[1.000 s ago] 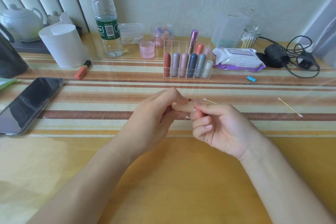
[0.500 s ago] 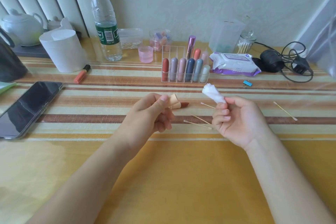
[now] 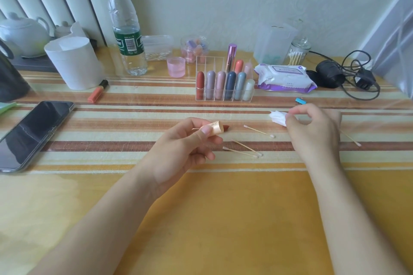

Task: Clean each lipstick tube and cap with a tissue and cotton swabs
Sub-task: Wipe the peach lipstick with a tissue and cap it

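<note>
While left hand (image 3: 184,152) grips the lipstick tube (image 3: 215,128) over the striped cloth (image 3: 134,123), long axis lies left-right, red tip pointing right (uncapped); right hand (image 3: 312,134) pinches crumpled tissue (image 3: 277,117).

A striped tablecloth (image 3: 134,116) covers the table. A dark phone (image 3: 33,134) lies face up at the left edge. Behind it stand a white paper roll (image 3: 76,65), a teapot (image 3: 22,35) and a water bottle (image 3: 127,29). Just right of the bottle sits a pink cup (image 3: 176,66). Far right are a wipes pack (image 3: 283,78), a coiled black cable (image 3: 348,78) and a blue clip (image 3: 300,101).
</note>
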